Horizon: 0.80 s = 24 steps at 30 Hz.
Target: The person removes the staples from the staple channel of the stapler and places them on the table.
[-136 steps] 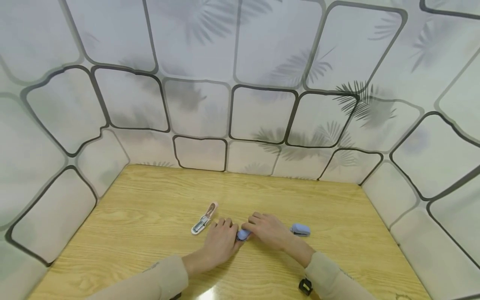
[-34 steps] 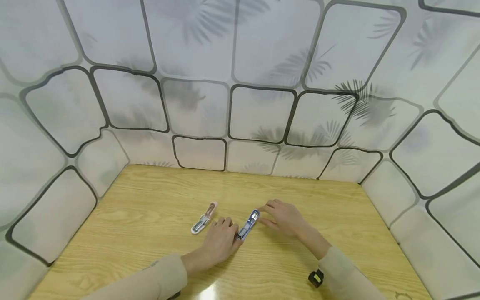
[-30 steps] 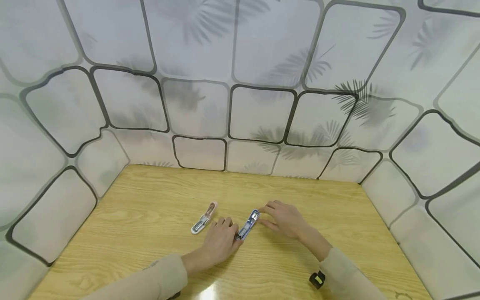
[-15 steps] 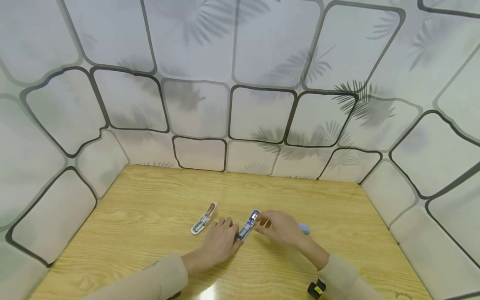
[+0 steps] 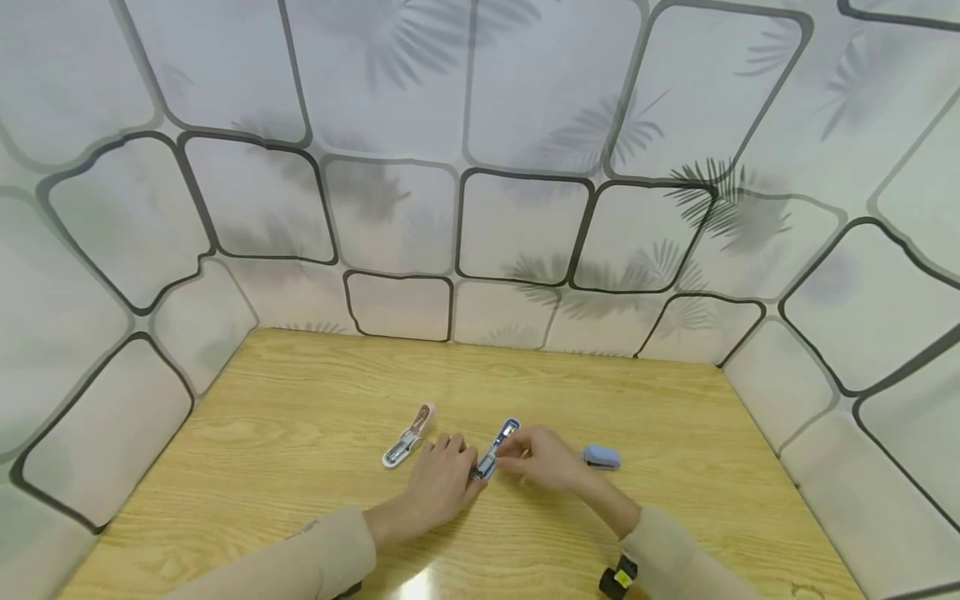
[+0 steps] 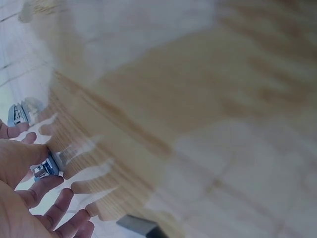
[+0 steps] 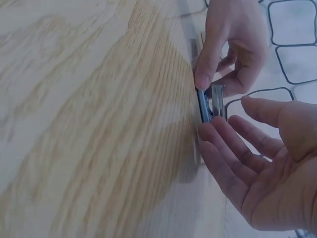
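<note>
Blue stapler [image 5: 490, 457], splayed on surface [image 5: 337, 383], might skew or fold up if L fingers [image 6: 48, 185], pinching its near end, ease off w/ R fingers [image 7: 221, 167] relaxed alongside, not gripping.

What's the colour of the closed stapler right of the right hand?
Light blue; the closed stapler shows best in the head view.

A wood-grained table [image 5: 315, 375] is bordered by pale walls [image 5: 397, 217] patterned with rounded outlines [image 5: 525, 174] and grey fronds [image 5: 707, 196]. Bright light [image 5: 416, 585] is reflected off the table.
</note>
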Tool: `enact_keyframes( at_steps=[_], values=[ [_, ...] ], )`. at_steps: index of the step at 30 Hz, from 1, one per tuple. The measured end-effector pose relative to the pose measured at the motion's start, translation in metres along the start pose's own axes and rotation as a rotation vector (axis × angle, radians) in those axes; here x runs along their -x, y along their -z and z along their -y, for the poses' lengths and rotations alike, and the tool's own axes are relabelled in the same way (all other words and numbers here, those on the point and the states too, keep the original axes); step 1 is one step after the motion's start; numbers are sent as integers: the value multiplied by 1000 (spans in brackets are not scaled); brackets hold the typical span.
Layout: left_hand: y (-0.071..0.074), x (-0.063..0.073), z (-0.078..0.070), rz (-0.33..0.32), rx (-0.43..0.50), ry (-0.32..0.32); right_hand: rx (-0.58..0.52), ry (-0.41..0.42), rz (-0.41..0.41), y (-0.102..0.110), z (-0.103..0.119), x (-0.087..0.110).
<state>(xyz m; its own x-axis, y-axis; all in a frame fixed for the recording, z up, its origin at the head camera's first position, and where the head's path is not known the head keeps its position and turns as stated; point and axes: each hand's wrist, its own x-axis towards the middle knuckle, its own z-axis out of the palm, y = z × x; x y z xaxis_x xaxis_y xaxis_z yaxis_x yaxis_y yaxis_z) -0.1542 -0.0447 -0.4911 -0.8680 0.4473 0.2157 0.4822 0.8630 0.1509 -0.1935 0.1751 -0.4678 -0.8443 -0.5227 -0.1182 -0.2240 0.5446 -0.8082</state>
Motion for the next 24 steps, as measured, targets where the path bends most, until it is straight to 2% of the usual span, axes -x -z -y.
enact_keyframes(
  at_steps=[5,14,20,24],
  values=[
    [0,1,0,-3,-10,-6,-27,-22,1,-7,3,-7],
    [0,1,1,-13,-29,-16,-2,-67,-28,-14,12,-12],
    [0,1,0,-29,-15,-15,8,-85,-6,-17,13,-16],
    [0,1,0,-31,-16,-19,-26,-94,6,-18,13,-16]
  ],
)
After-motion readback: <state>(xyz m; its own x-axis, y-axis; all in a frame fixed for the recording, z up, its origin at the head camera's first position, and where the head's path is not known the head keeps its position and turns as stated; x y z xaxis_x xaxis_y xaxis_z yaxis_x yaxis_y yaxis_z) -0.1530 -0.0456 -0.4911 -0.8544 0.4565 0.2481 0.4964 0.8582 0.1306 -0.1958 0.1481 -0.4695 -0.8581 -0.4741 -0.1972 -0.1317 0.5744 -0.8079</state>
